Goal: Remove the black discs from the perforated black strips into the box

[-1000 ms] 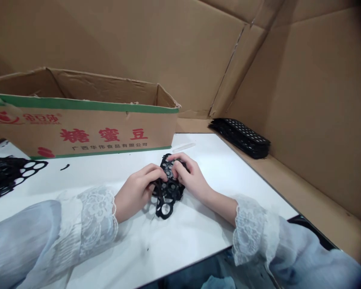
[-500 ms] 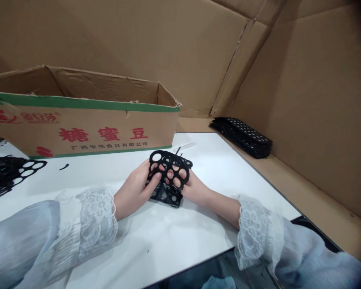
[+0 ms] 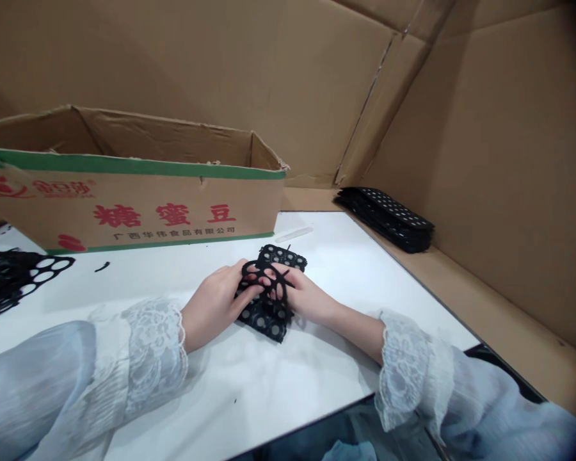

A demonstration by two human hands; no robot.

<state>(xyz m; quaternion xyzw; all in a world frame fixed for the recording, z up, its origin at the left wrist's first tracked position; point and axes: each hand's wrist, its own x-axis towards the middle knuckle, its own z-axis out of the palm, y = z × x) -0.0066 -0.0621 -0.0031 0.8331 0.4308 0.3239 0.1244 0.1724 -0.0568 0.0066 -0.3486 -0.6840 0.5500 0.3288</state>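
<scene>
My left hand (image 3: pixel 219 296) pinches a thin black sheet with round holes (image 3: pixel 256 269), its thumb lying across the front. Close beside it, my right hand (image 3: pixel 306 293) has its fingers bent at the right edge of this same sheet, which looks folded or bunched between the hands. Beneath both hands a black strip with rows of pale grey dots (image 3: pixel 264 320) lies on the white table (image 3: pixel 196 397). Its far end shows past the fingers, and its middle is hidden by the hands and the holed sheet.
A cardboard box (image 3: pixel 187 198) with red lettering stands at the back left. On the left lies a heap of black holed sheets (image 3: pixel 9 282). A stack of black dotted pieces (image 3: pixel 388 218) rests by the right cardboard wall (image 3: pixel 518 160). A clear thin strip (image 3: pixel 295 234) lies behind my hands.
The holed sheet has gone from spread flat and facing me to bunched lower between my hands. My right hand has come over its front, and more of the dotted strip shows.
</scene>
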